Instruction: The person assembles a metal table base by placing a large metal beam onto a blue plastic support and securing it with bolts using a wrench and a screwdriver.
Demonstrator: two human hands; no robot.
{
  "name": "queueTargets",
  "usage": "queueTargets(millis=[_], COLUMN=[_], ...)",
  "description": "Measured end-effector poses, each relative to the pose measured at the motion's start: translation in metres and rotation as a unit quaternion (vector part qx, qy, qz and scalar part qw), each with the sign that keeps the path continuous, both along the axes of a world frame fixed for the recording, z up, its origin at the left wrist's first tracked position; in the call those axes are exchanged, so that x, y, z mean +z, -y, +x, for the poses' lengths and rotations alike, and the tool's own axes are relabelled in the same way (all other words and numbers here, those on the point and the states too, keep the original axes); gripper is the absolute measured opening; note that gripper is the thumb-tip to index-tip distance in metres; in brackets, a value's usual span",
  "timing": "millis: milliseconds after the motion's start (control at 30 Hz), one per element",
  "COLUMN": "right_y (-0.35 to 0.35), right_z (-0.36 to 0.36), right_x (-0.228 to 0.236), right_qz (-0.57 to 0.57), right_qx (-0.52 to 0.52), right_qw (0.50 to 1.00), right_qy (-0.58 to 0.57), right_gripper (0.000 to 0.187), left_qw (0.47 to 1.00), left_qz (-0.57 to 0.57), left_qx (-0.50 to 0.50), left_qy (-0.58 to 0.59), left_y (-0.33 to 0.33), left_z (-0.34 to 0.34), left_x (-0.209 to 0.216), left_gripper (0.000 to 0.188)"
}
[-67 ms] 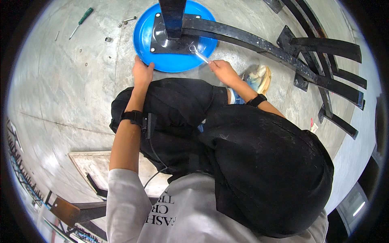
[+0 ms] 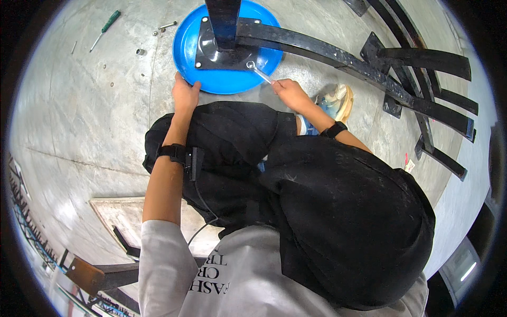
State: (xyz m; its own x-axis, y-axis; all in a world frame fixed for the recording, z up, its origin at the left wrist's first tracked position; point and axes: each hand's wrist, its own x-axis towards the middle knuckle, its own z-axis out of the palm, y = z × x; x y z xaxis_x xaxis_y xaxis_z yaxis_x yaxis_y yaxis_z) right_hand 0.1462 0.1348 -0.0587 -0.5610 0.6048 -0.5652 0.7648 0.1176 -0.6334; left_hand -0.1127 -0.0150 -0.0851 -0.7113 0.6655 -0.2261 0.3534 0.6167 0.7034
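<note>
A round blue disc with a raised rim [image 2: 216, 84], like a stool seat, lies on the floor in front of me. On it sits a black square plate [image 2: 208, 58] with bolts at its corners, joined to a black upright post [image 2: 223, 26]. My left hand [image 2: 186, 95] grips the disc's near-left rim, thumb on the edge and its other fingers partly hidden. In my right hand [image 2: 290, 94] is the end of a silver wrench [image 2: 261, 73]. The wrench's ring end sits around the bolt at the plate's near-right corner.
A curved black metal bar [image 2: 317, 53] runs right from the post to a frame of black curved legs [image 2: 422, 74]. On the floor to the left lie a green-handled screwdriver [image 2: 110, 22], a bolt [image 2: 168, 25], a socket-like metal piece [image 2: 140, 52] and small washers. Behind my left arm lies a pale board [image 2: 111, 211].
</note>
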Motion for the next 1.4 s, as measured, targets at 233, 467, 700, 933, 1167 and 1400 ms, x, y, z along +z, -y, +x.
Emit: queueTargets(millis=[233, 467, 700, 933, 1167, 1400], right_y=[0.002, -0.001, -0.007, -0.009, -0.012, -0.010], right_z=[-0.004, 0.001, 0.009, 0.022, 0.017, 0.023], right_x=[0.005, 0.001, -0.004, 0.005, 0.022, 0.016], right_qz=[-0.069, -0.098, -0.231, -0.331, -0.316, -0.272], right_qx=[-0.020, -0.024, -0.071, -0.033, -0.043, -0.111], right_qw=[0.997, 0.994, 0.970, 0.931, 0.947, 0.954], right_qy=[0.023, 0.041, -0.029, -0.150, -0.040, -0.053], right_gripper=[0.046, 0.048, 0.036, 0.027, 0.030, 0.039], left_qw=[1.000, 1.000, 0.999, 1.000, 1.000, 0.999], left_qz=[0.004, -0.007, -0.019, -0.007, -0.022, -0.015], left_qx=[0.011, 0.008, 0.023, 0.012, 0.020, 0.021], left_qy=[-0.005, -0.001, 0.042, -0.002, 0.008, 0.018], left_y=[0.001, -0.002, -0.005, -0.001, -0.002, -0.004], left_z=[-0.001, 0.000, 0.003, -0.001, 0.001, 0.000], left_x=[-0.003, 0.003, 0.014, 0.006, 0.009, 0.010], left_gripper=[0.049, 0.048, 0.045, 0.046, 0.048, 0.048])
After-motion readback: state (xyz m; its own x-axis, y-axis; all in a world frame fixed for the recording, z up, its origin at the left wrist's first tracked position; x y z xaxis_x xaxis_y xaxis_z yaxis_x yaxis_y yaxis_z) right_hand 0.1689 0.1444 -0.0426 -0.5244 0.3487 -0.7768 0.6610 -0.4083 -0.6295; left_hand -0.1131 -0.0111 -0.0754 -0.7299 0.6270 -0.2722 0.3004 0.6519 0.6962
